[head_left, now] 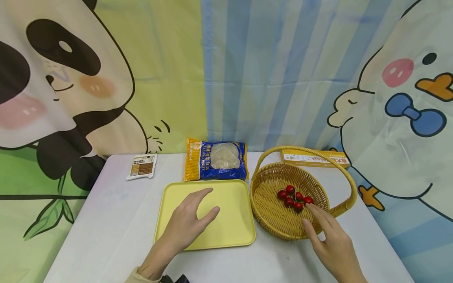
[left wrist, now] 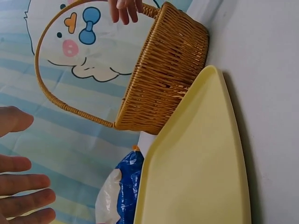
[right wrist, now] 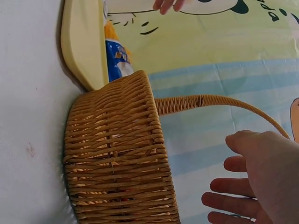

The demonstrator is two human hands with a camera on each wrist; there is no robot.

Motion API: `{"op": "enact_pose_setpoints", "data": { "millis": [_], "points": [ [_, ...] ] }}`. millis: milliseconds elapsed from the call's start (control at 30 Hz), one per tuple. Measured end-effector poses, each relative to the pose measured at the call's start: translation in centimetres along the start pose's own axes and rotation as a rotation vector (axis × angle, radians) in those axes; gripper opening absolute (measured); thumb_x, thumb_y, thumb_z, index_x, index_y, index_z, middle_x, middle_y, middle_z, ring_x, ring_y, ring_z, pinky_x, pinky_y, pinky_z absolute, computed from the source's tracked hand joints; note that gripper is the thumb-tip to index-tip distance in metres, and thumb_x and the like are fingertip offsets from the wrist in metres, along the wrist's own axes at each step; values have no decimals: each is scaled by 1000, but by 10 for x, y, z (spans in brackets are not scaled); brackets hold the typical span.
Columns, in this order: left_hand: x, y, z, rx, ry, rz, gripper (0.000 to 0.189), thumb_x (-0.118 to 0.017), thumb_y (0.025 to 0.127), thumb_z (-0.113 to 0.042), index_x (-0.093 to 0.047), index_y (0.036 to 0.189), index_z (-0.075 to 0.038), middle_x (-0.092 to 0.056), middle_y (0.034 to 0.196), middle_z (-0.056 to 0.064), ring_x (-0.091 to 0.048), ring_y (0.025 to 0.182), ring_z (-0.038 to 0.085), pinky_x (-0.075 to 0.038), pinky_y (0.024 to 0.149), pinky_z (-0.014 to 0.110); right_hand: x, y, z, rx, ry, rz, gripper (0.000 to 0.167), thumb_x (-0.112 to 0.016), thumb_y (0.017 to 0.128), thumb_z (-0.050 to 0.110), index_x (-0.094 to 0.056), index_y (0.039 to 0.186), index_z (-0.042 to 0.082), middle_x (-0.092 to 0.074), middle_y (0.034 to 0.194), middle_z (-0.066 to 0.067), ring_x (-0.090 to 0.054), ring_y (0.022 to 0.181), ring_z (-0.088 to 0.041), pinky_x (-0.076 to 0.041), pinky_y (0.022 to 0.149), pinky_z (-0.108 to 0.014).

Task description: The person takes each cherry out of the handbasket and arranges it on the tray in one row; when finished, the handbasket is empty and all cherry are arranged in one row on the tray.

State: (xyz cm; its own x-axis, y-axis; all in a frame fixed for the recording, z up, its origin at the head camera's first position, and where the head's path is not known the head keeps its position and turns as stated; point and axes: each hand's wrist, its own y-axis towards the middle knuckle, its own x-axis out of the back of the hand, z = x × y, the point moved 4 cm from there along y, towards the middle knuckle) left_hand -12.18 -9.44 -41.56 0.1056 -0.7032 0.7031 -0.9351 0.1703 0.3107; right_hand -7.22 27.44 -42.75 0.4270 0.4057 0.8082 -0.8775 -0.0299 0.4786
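Note:
In the head view my left hand [head_left: 187,220] hovers over a pale yellow tray [head_left: 230,212], thumb and fingers spread, holding nothing. My right hand [head_left: 332,239] is above the near right rim of a wicker basket [head_left: 269,212], its fingers extended and nothing in its grasp. Several red cherries [head_left: 298,206] lie together on the basket floor, just beyond my right fingertips. The right wrist view shows the hand [right wrist: 261,172] apart from the woven wall [right wrist: 121,149]. The cherries are mostly hidden there by the weave.
Behind the tray lies a blue and yellow food bag [head_left: 224,157] with a clear window. A small white and brown packet [head_left: 142,166] sits at the back left. Behind the basket is a long yellow box [head_left: 315,158]. The basket's tall handle [head_left: 304,148] arches over it. A cartoon curtain [head_left: 247,78] hangs behind the table.

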Motion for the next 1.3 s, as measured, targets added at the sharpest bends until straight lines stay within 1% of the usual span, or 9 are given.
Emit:
{"op": "enact_pose_setpoints", "data": {
  "millis": [67, 133, 200, 300, 600, 700, 800, 867, 1300],
  "points": [
    [-1, 1, 0, 1, 2, 4, 56, -77, 95, -43, -63, 143, -18, -67, 141, 4, -63, 132, 25, -55, 104, 50, 0, -1, -1, -9, 6, -1, 57, -80, 94, 24, -61, 148, 21, -67, 140, -10, -64, 126, -36, -54, 93, -59],
    [-2, 1, 1, 4, 3, 5, 55, -76, 96, -42, -64, 143, -17, -67, 140, 5, -63, 131, 25, -55, 104, 50, 0, -2, -4, -17, 22, -7, 56, -79, 95, 24, -61, 148, 21, -67, 140, -9, -64, 126, -35, -53, 107, -41],
    [-3, 2, 2, 2, -3, 8, 55, -76, 96, -42, -64, 143, -16, -67, 140, 5, -63, 131, 25, -55, 105, 50, 0, -4, -6, -24, 45, -19, 55, -79, 95, 21, -61, 148, 20, -68, 139, -9, -64, 125, -35, -42, 114, -17],
    [-5, 2, 3, 0, -21, 16, 55, -76, 96, -41, -63, 143, -15, -67, 141, 6, -63, 132, 26, -54, 106, 49, 0, -6, -10, -37, 90, -34, 54, -79, 94, 15, -63, 146, 17, -69, 137, -11, -65, 123, -36, -19, 104, 6],
    [-10, 4, 3, -4, -63, 44, 56, -76, 96, -41, -62, 144, -16, -65, 143, 6, -62, 134, 26, -52, 109, 49, -2, -9, -17, -84, 104, -41, 48, -77, 96, 19, -65, 142, 14, -70, 136, -10, -66, 122, -34, -20, 101, 7],
    [-12, 6, 2, -2, -72, 52, 56, -75, 97, -41, -62, 145, -16, -65, 144, 5, -61, 134, 25, -52, 110, 48, 0, -10, -20, -70, 121, -74, 47, -80, 94, 14, -68, 139, 13, -71, 133, -10, -64, 125, -13, -24, 102, 7],
    [-14, 8, 0, 0, -92, 66, 56, -75, 97, -41, -61, 145, -17, -65, 144, 4, -60, 136, 25, -51, 110, 48, 2, -11, -23, -45, 145, -122, 46, -81, 91, 7, -70, 135, 11, -74, 129, -9, -54, 123, 14, -27, 102, 6],
    [-16, 9, -1, 3, -107, 80, 56, -75, 97, -42, -61, 146, -18, -64, 145, 3, -60, 137, 25, -51, 111, 48, 3, -11, -25, -40, 164, -146, 45, -81, 89, 3, -72, 133, 9, -75, 126, -10, -46, 119, 25, -29, 101, 5],
    [-22, 12, -4, 1, -129, 93, 54, -74, 98, -42, -61, 146, -21, -64, 146, 0, -59, 137, 22, -50, 112, 46, 2, -15, -41, -136, 211, -201, 41, -80, 89, 0, -74, 129, 7, -78, 116, -11, -53, 105, 25, -40, 90, 3]
  ]
}}
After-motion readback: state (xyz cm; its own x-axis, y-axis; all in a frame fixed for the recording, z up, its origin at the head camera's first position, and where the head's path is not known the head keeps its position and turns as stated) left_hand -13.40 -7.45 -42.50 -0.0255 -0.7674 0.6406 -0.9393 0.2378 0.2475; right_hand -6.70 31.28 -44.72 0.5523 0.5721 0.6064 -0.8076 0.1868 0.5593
